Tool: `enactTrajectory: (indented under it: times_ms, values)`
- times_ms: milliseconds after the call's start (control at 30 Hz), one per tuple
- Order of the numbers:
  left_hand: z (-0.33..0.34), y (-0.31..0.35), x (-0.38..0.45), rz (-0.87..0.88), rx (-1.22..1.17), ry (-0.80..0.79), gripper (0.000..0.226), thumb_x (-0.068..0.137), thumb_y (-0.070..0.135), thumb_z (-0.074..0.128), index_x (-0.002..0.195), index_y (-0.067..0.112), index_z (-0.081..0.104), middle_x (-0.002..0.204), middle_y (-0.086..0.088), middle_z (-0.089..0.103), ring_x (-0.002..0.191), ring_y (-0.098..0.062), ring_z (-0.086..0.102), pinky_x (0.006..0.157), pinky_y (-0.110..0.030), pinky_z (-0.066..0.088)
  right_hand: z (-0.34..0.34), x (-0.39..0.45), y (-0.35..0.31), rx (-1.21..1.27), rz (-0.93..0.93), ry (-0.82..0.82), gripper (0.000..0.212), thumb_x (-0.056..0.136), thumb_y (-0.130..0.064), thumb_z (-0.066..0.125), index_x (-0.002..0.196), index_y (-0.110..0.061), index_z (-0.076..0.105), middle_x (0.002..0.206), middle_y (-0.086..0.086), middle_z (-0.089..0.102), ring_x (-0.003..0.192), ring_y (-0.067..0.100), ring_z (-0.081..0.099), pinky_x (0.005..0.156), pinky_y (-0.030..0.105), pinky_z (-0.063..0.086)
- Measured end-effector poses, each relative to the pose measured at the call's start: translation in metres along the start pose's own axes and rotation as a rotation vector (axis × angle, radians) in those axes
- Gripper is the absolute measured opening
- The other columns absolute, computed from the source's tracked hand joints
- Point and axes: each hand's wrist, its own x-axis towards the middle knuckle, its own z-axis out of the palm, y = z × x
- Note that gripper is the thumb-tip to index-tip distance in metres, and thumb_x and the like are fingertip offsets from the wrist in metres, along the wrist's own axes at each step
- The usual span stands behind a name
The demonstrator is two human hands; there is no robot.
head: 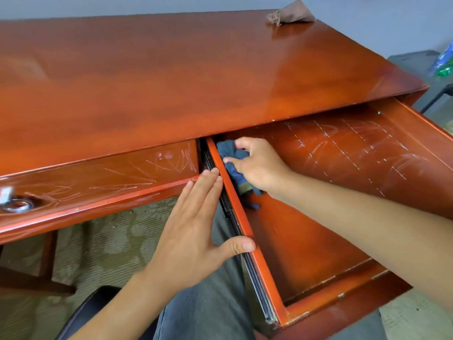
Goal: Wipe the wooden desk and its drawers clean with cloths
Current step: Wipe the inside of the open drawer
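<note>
At the far left edge of the frame a round metal pull (15,204) sits in the scratched front of the closed drawer (98,177), its glossy reddish-brown lacquer scored with pale lines. Just right of that, low in the centre, the left hand (193,224) lies flat with fingers straight and together, their tips against the dark metal slide rail (229,207) at the outer face of the open drawer's side wall (241,217); the thumb is spread wide and rests on the top edge of that wall. It grasps nothing.

Across the wall, inside the open drawer (343,204), the right hand (257,163) has its fingers curled over a crumpled blue cloth (230,160), pressing it down into the drawer's left side near the back, hard against the inner face of the wall. The cloth is soft and bunched, one end trailing toward the viewer under the wrist. The two hands are close, parted only by the thin wall.

The drawer floor is the same orange-red lacquered wood, marked with whitish scratches and rows of short dashes toward the right. Above runs the wide, shiny top of the wooden desk (196,69), smooth and reflective. In the upper right, at its far corner, a second, brown cloth (291,14) lies rumpled in a peaked heap, well apart from both hands.
</note>
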Motion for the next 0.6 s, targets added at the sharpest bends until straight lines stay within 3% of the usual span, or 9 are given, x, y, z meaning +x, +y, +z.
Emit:
enactTrajectory:
  times_ms: [67, 167, 233, 267, 333, 400, 467, 600]
  values:
    - [0.000, 0.000, 0.000, 0.001, 0.018, -0.004, 0.119, 0.082, 0.094, 0.031, 0.166, 0.012, 0.013, 0.175, 0.006, 0.001, 0.160, -0.009, -0.003, 0.129, -0.033, -0.002, 0.012, 0.026, -0.002, 0.030, 0.041, 0.075, 0.030, 0.095, -0.026, 0.072, 0.122, -0.013, 0.070, 0.108, -0.007, 0.069, 0.102, 0.012, 0.063, 0.100, 0.033, 0.049]
    - [-0.001, 0.001, 0.000, -0.002, 0.040, -0.006, 0.120, 0.081, 0.095, 0.030, 0.166, 0.012, 0.012, 0.175, 0.005, 0.001, 0.160, -0.009, -0.005, 0.129, -0.034, -0.002, 0.020, 0.032, -0.002, 0.079, 0.032, 0.109, 0.010, 0.099, -0.024, 0.065, 0.098, -0.021, 0.074, 0.083, -0.011, 0.069, 0.082, 0.011, 0.063, 0.084, 0.030, 0.049]
    - [-0.001, 0.002, 0.000, -0.007, 0.046, -0.010, 0.123, 0.079, 0.097, 0.030, 0.166, 0.012, 0.011, 0.174, 0.003, 0.001, 0.160, -0.008, -0.006, 0.129, -0.034, -0.002, 0.013, 0.010, -0.001, 0.055, 0.024, 0.086, 0.021, 0.099, -0.027, 0.066, 0.118, -0.022, 0.072, 0.098, -0.013, 0.070, 0.090, 0.006, 0.063, 0.085, 0.024, 0.048]
    - [0.000, 0.003, 0.000, -0.007, 0.053, -0.013, 0.124, 0.078, 0.097, 0.030, 0.166, 0.011, 0.011, 0.175, 0.002, 0.001, 0.160, -0.009, -0.006, 0.129, -0.034, -0.002, 0.006, -0.007, 0.002, 0.030, 0.020, 0.061, 0.029, 0.098, -0.028, 0.068, 0.125, -0.020, 0.069, 0.101, -0.014, 0.069, 0.089, 0.004, 0.063, 0.080, 0.019, 0.048]
    - [0.001, 0.003, 0.000, -0.004, 0.063, -0.025, 0.125, 0.078, 0.097, 0.029, 0.166, 0.011, 0.009, 0.175, 0.002, -0.001, 0.160, -0.010, -0.007, 0.129, -0.036, -0.001, -0.012, -0.048, 0.010, -0.012, -0.023, -0.043, 0.019, 0.094, -0.025, 0.072, 0.112, -0.017, 0.073, 0.084, -0.011, 0.071, 0.072, 0.004, 0.064, 0.064, 0.019, 0.049]
    - [0.002, 0.002, 0.000, -0.002, 0.067, -0.032, 0.126, 0.078, 0.098, 0.029, 0.166, 0.010, 0.007, 0.175, 0.002, -0.003, 0.160, -0.010, -0.008, 0.129, -0.036, -0.001, -0.033, -0.088, 0.014, -0.051, -0.029, -0.186, 0.003, 0.092, -0.020, 0.074, 0.091, -0.017, 0.073, 0.080, -0.005, 0.074, 0.076, 0.010, 0.070, 0.070, 0.024, 0.053]
    - [0.003, 0.002, 0.000, 0.007, 0.070, -0.035, 0.126, 0.078, 0.097, 0.028, 0.166, 0.009, 0.007, 0.175, 0.002, -0.005, 0.160, -0.011, -0.008, 0.129, -0.036, -0.001, -0.049, -0.113, 0.015, -0.076, -0.009, -0.306, 0.010, 0.090, -0.020, 0.076, 0.082, -0.020, 0.071, 0.084, -0.005, 0.076, 0.085, 0.012, 0.072, 0.078, 0.022, 0.052]
    - [0.002, 0.003, -0.002, 0.003, 0.052, -0.045, 0.124, 0.080, 0.096, 0.026, 0.166, 0.010, 0.004, 0.175, 0.003, -0.007, 0.160, -0.011, -0.009, 0.128, -0.036, -0.002, -0.041, -0.107, 0.019, -0.103, -0.005, -0.244, 0.016, 0.089, -0.036, 0.073, 0.089, -0.021, 0.074, 0.085, 0.008, 0.073, 0.080, 0.028, 0.070, 0.085, 0.052, 0.052]
